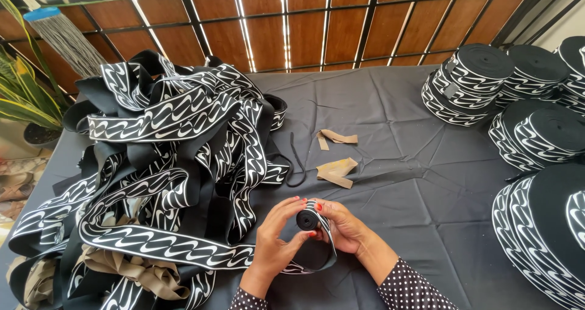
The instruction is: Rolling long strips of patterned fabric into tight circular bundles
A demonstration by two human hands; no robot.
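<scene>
At the near edge of the bench (390, 182), the left hand (275, 240) and right hand (344, 228) pinch a small roll of black-and-white elastic band (308, 219) between their fingers.

A dark grey cloth (390, 115) covers the table, and two crumpled strips of tan tape (336, 171) lie on it near the middle, beside a thin black cord (298, 157). Finished rolls of black-and-white patterned band (472, 81) stand stacked along the right edge. Behind the table runs a black metal grille (365, 23) over brown wooden panels, with a potted plant (24, 96) and a grey mop head (64, 39) at the far left.
</scene>
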